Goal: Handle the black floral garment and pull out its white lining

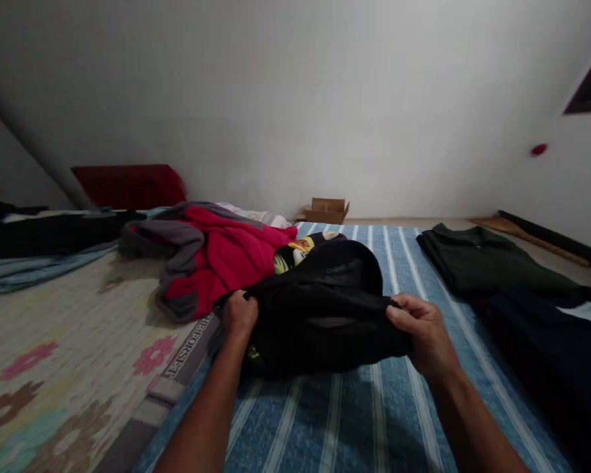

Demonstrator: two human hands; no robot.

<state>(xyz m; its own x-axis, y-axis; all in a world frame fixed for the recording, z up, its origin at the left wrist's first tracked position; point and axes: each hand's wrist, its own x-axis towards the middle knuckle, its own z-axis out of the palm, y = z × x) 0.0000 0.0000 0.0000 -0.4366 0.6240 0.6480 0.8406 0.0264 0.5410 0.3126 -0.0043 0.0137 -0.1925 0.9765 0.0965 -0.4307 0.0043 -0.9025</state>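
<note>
My left fingers (246,305) grip the nine-o'clock end of the black garment (320,335) and my right fingers (404,320) pinch its three-o'clock edge, stretching it mid-view above the striped sheet (335,427). Held only there, its slack middle could sag into creases. Its far side might snag the printed cloth (300,247) near twelve o'clock, and a wide rightward swing could disturb the folded green garment (497,263) at two.
</note>
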